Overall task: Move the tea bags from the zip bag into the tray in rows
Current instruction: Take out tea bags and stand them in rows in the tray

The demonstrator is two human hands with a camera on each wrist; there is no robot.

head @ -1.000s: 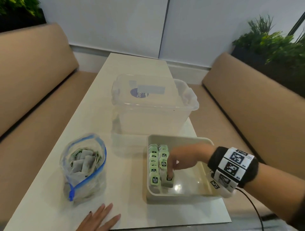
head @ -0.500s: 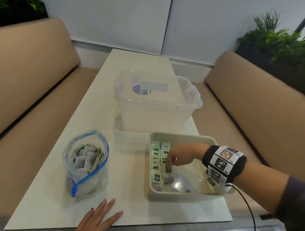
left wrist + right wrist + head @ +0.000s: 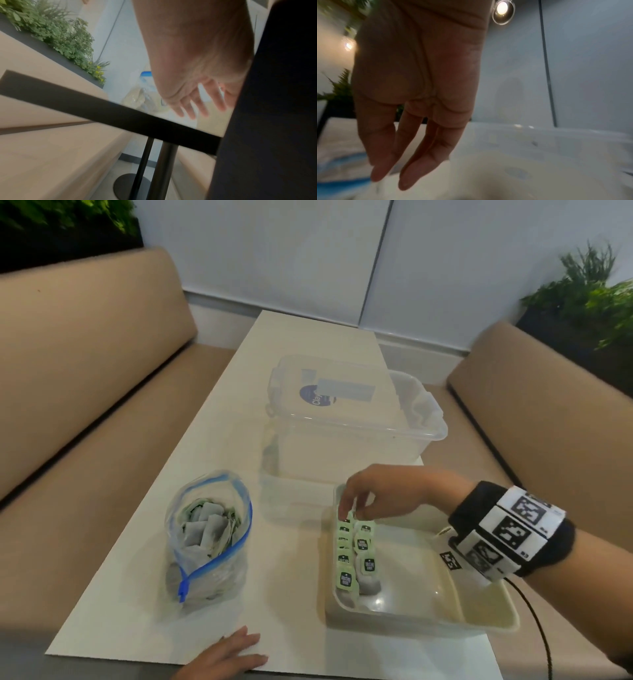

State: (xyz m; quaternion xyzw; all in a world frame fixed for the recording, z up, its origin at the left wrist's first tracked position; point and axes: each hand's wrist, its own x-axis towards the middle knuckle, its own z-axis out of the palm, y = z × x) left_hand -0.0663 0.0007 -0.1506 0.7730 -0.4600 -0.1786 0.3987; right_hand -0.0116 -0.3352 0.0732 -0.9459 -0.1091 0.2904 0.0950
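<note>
Hands: right hand (image 3: 387,494) fingertips on tea bags (image 3: 356,549) (grip unclear), left hand (image 3: 226,657) flat, fingers straight.

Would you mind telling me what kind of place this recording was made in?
Probably a café-style or lounge seating booth: two tan upholstered benches face each other across a long white table, with planters of greenery behind the backrests.

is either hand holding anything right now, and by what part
Nothing is clearly held. The right hand hangs over the far end of the tea bags in the tray, fingers straight. The left hand rests flat on the table.
</note>
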